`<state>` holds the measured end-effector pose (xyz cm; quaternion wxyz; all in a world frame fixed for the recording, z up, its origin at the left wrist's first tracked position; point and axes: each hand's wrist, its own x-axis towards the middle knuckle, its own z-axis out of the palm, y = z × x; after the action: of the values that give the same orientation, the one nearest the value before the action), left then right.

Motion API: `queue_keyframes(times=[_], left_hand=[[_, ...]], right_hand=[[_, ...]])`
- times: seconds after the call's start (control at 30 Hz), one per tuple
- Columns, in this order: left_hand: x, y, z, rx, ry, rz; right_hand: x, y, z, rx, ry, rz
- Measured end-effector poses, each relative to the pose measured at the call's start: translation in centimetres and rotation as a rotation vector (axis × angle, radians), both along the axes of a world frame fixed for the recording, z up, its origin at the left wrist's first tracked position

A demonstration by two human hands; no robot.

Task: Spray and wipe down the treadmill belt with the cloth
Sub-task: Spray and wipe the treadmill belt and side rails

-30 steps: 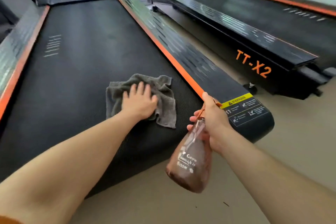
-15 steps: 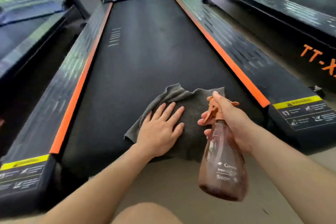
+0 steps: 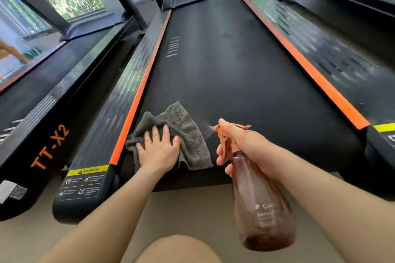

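On belt | left fingers spread flat on cloth | right fingers curled round bottle

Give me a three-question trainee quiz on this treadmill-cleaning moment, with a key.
1. True or false: the left hand lies flat, fingers spread, on the grey cloth.
2. The right hand grips the spray bottle at: A its base; B its neck and trigger; C its label.
3. Fill in: the cloth rests on the belt beside the ___ orange strip.
Key: 1 true; 2 B; 3 left.
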<state>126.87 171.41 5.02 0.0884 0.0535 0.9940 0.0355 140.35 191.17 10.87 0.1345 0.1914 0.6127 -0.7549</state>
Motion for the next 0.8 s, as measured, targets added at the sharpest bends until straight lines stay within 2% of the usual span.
queue_keyframes(times=[0.1,0.2,0.3,0.37,0.43,0.57,0.63,0.7,0.8], left_hand=[[-0.1,4.8,-0.3,-0.019,0.003,-0.219],[2.7,11.3,-0.6,-0.013,0.058,-0.545],[6.9,15.0,-1.0,0.005,0.064,-0.909],[7.7,15.8,-1.1,-0.002,0.083,-1.003],[6.6,15.1,-1.0,0.042,0.06,-0.919],[1.1,9.5,-0.5,0.031,0.027,-0.442],[-0.5,7.1,-0.4,-0.018,0.025,-0.298],[-0.5,7.7,-0.3,-0.039,-0.005,-0.31],[1.9,11.3,-0.8,-0.035,0.009,-0.521]], right_hand=[[0.4,1.7,0.1,-0.014,0.01,-0.202],[0.6,4.9,0.5,0.101,0.055,-0.376],[1.7,7.4,0.2,0.301,0.007,-0.353],[3.0,8.5,-0.4,0.347,-0.043,-0.329],[4.3,9.0,-0.8,0.332,-0.015,-0.344],[5.1,9.4,-0.8,0.244,0.009,-0.441],[4.8,9.5,-0.7,0.185,-0.009,-0.488],[4.3,9.2,-0.2,0.148,-0.001,-0.527],[3.6,8.7,0.1,0.132,-0.015,-0.538]])
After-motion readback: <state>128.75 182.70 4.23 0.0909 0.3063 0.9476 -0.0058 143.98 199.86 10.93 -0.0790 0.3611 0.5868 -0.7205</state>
